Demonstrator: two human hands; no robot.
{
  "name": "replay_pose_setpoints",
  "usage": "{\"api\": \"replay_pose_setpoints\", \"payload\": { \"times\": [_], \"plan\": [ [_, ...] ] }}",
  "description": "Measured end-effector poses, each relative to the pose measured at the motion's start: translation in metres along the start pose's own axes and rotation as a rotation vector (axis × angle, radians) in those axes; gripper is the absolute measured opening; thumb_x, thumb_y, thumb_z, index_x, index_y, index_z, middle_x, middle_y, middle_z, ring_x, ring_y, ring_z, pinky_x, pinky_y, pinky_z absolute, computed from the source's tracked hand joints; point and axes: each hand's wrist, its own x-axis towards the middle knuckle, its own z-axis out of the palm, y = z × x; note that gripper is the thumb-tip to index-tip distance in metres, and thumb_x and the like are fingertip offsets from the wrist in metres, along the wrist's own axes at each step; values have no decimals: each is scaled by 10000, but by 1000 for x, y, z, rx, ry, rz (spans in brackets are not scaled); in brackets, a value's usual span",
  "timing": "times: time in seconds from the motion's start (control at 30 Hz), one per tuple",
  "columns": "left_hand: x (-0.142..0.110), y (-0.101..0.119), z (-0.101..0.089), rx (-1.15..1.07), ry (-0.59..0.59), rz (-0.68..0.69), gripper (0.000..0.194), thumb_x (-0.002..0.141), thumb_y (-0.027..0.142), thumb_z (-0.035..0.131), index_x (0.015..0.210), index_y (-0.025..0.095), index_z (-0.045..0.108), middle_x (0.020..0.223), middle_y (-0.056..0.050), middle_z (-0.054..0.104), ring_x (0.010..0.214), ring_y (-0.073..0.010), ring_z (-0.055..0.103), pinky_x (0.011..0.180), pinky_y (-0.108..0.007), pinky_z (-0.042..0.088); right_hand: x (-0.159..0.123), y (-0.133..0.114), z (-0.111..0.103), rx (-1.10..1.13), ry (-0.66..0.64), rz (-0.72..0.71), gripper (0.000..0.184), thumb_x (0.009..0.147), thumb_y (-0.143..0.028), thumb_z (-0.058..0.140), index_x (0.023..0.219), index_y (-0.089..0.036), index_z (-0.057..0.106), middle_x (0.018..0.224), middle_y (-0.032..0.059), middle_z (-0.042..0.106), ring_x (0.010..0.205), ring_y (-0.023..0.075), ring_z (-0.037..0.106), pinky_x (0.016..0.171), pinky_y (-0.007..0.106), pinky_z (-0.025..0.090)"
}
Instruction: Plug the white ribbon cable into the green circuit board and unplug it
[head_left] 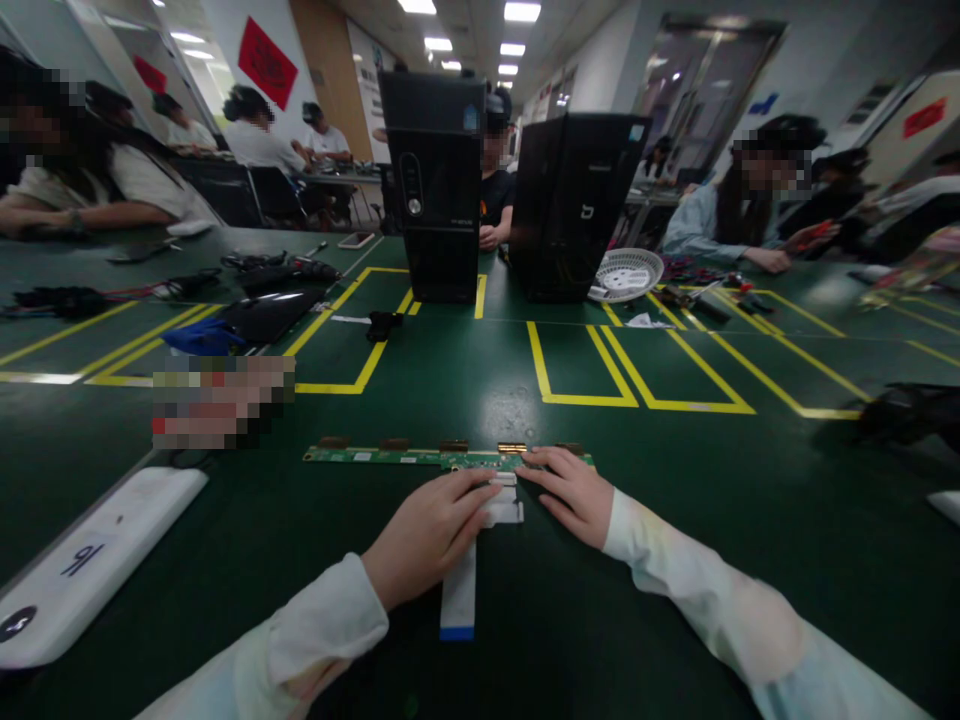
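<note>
On the surface (495, 370), a circuit board strip (409, 459) meets the left hand's (424, 535) bent fingers over a white ribbon cable (458, 592) at its near edge, grip hidden; the right hand (576, 495), loosely spread, gripping nothing, rests over its right part. Cable handling seems underway, calling for careful alignment.

Two black towers (444, 240) block ahead, gap between.

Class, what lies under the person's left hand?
A white ribbon cable emerges from under the left hand, its blue end showing on the green table; whatever lies directly beneath the palm is covered.
</note>
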Motion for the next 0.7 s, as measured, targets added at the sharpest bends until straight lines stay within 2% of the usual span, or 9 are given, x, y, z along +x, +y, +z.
{"api": "replay_pose_setpoints", "payload": {
  "times": [0.1, 0.23, 0.4, 0.57, 0.7],
  "plan": [
    [0, -12, -10, 38, 73, -43, 307, 959, 254, 382, 1156, 198, 611, 1141, -65, 644, 1035, -177, 605, 892, -354, 513, 0, 0, -2, -5, 3, -3, 413, 944, -231, 386, 1343, -195, 485, 1333, 147, 500, 1272, 260, 419, 1038, 501, 396],
    [0, -28, -22, 97, 87, -100, 296, 958, 247, 369, 1039, 169, 643, 1014, -64, 660, 888, -160, 621, 766, -317, 527, 1, 0, -2, -10, 19, -20, 389, 946, -233, 394, 1315, -168, 498, 1308, 155, 520, 1261, 250, 439, 1034, 486, 405],
    [3, -31, -25, 145, 98, -123, 315, 963, 275, 357, 937, 171, 653, 893, -48, 671, 789, -143, 623, 699, -278, 514, 3, 0, -1, -17, 44, -34, 365, 946, -230, 399, 1285, -159, 515, 1280, 154, 535, 1231, 238, 467, 1022, 470, 423],
    [-6, -29, -29, 176, 98, -108, 295, 954, 266, 375, 970, 181, 657, 915, -49, 686, 809, -152, 635, 717, -288, 520, 3, 1, -1, -17, 34, -33, 364, 937, -227, 415, 1281, -175, 520, 1268, 151, 543, 1214, 232, 492, 1010, 463, 434],
    [-27, -25, -37, 191, 61, -105, 295, 944, 285, 404, 1086, 211, 652, 1038, -52, 688, 916, -170, 649, 813, -322, 529, 3, -3, -4, -48, 35, -29, 358, 939, -208, 410, 1275, -170, 527, 1289, 154, 534, 1229, 225, 483, 1024, 450, 426]
  ]
}}
